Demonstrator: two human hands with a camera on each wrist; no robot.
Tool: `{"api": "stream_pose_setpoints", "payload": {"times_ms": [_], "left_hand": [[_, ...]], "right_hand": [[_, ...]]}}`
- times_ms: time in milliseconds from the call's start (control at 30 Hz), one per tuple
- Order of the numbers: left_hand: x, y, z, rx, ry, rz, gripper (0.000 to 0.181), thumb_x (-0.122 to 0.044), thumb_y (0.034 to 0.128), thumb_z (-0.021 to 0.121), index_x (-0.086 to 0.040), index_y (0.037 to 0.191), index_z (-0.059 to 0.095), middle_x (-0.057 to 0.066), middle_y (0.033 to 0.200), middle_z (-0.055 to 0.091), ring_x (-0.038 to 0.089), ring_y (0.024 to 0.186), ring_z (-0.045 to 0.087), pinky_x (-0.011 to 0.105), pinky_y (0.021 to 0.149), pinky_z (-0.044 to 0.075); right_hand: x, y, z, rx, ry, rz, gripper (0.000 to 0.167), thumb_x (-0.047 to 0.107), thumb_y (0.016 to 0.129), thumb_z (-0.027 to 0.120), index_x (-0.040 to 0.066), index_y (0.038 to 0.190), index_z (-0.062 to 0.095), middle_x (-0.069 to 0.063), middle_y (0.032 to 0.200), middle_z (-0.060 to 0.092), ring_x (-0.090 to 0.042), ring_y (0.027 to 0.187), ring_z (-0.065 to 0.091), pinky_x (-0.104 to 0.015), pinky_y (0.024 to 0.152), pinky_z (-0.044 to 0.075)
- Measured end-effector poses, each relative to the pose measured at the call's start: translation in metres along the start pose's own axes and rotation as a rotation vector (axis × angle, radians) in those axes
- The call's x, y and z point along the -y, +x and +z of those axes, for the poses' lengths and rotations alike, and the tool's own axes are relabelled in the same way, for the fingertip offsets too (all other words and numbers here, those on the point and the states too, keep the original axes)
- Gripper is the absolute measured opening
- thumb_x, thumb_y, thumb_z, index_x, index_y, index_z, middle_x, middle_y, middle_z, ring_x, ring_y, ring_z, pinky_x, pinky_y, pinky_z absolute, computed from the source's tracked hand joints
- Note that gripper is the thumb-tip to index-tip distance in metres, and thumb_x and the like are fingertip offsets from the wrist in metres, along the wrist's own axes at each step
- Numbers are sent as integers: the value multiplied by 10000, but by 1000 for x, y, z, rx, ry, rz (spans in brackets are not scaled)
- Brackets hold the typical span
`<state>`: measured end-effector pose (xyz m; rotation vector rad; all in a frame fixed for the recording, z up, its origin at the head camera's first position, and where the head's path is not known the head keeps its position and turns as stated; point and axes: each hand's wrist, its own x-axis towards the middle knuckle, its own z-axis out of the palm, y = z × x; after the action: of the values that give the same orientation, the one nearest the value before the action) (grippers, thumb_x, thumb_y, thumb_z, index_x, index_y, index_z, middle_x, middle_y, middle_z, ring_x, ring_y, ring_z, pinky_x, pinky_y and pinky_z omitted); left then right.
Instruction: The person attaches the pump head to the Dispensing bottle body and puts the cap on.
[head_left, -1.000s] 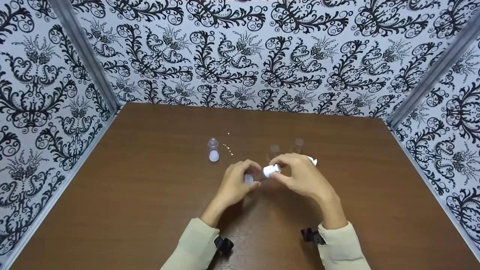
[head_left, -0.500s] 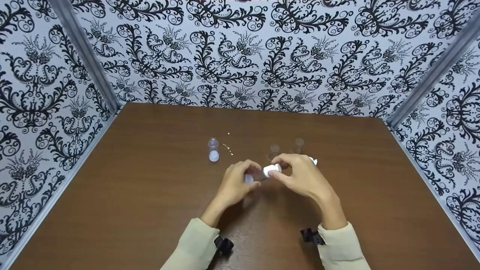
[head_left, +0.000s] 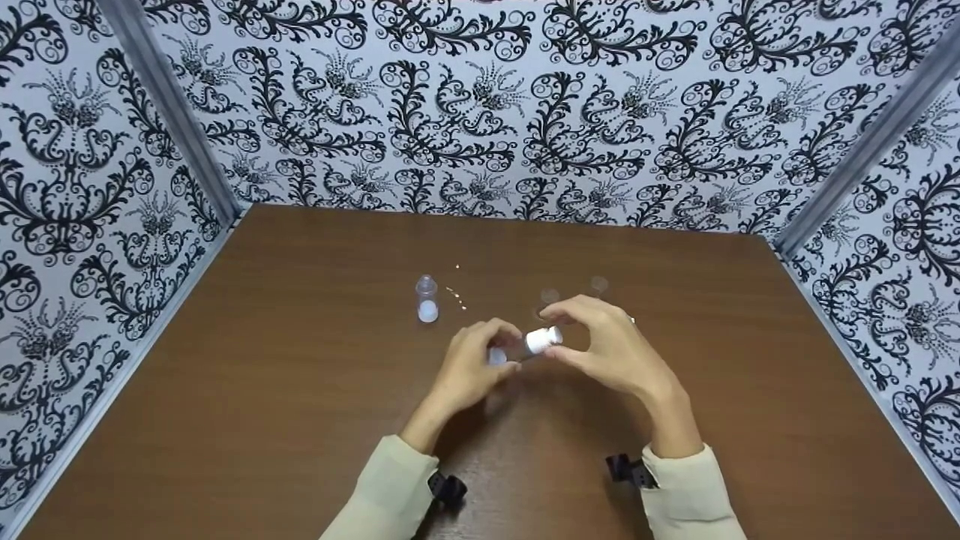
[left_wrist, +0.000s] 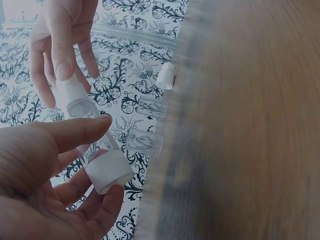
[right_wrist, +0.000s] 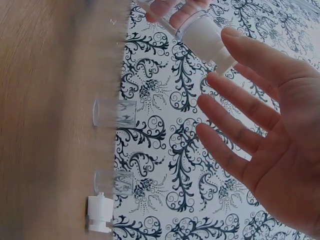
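Observation:
My left hand [head_left: 469, 367] grips a clear bottle with a white base [left_wrist: 109, 171], tilted above the table. A white pump top [head_left: 543, 340] sits on the bottle's far end, pointing towards my right hand. Around that top, my right hand [head_left: 611, 349] has its fingers spread, thumb and index finger apart; in the right wrist view they are extended close to the top [right_wrist: 204, 40]. Another white pump top [right_wrist: 100, 212] stands on the table, mostly hidden behind the right hand in the head view. Two clear caps [left_wrist: 152, 107] stand near it.
A second clear bottle with a white base [head_left: 427, 300] is on the table, left of the hands. Beside it lie several tiny bright flecks [head_left: 457, 298]. The brown table [head_left: 300, 337] is bordered by patterned walls [head_left: 480, 112] at the back and sides.
My right hand has loosened its fingers from the pump top and shifted slightly right. My left hand holds the bottle in the same place.

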<state>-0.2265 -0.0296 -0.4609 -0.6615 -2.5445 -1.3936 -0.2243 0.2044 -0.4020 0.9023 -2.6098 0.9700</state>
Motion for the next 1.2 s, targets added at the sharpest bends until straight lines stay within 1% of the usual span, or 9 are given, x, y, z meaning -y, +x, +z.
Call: {"api": "stream_pose_setpoints", "payload": {"times_ms": [167,267,367,567,800,967,1033,1200], "left_hand": [[0,0,0,16,6,-15,360,-61,817,895,-110,1130,725,42,1074,755,240,1023,662,437,955,459],[0,-1,0,26,9,-27,364,-76,819,898,-118,1136,724,36,1090,756,239,1040,658,437,962,452],[1,-1,0,24,14,-25,365,-81,816,900,-117,1135,725,38,1088,757,241,1038,659,444,962,453],[1,-1,0,21,14,-23,364,-77,819,898,-117,1137,726,37,1086,756,240,1029,649,444,950,454],[1,0,0,22,3,-23,360,-69,814,896,-111,1131,730,39,1085,761,242,1031,651,447,957,452],[1,0,0,17,2,-15,358,-61,810,894,-107,1125,730,42,1081,763,246,1033,655,451,960,453],[1,0,0,15,0,-12,358,-60,810,894,-105,1125,730,44,1083,765,247,1036,660,451,964,452],[0,-1,0,17,2,-20,359,-65,818,896,-107,1131,725,52,1076,756,251,1039,658,451,964,446]], "right_hand": [[0,0,0,-2,-20,-63,393,79,830,913,131,1191,767,29,1196,747,-143,1117,688,-364,987,553],[-1,0,2,-1,-26,-82,386,51,824,909,106,1181,772,28,1186,749,-157,1132,679,-368,1002,543],[-1,0,2,8,-32,-81,371,44,826,904,91,1171,774,15,1163,751,-168,1117,679,-376,998,542],[0,0,2,27,-38,-67,330,42,838,894,103,1143,782,13,1112,754,-165,1057,679,-391,958,553],[-1,0,4,39,-44,-59,278,43,864,873,119,1116,783,31,1068,745,-134,1004,671,-343,919,563],[-1,0,6,29,-58,-59,245,74,880,867,104,1109,783,13,1047,750,-152,974,681,-373,888,579],[-2,0,6,29,-58,-44,224,103,895,859,101,1106,784,13,1036,753,-169,961,689,-394,878,582],[0,1,7,44,-67,32,197,199,930,840,122,1103,789,37,1026,757,-154,956,694,-386,886,570]]}}
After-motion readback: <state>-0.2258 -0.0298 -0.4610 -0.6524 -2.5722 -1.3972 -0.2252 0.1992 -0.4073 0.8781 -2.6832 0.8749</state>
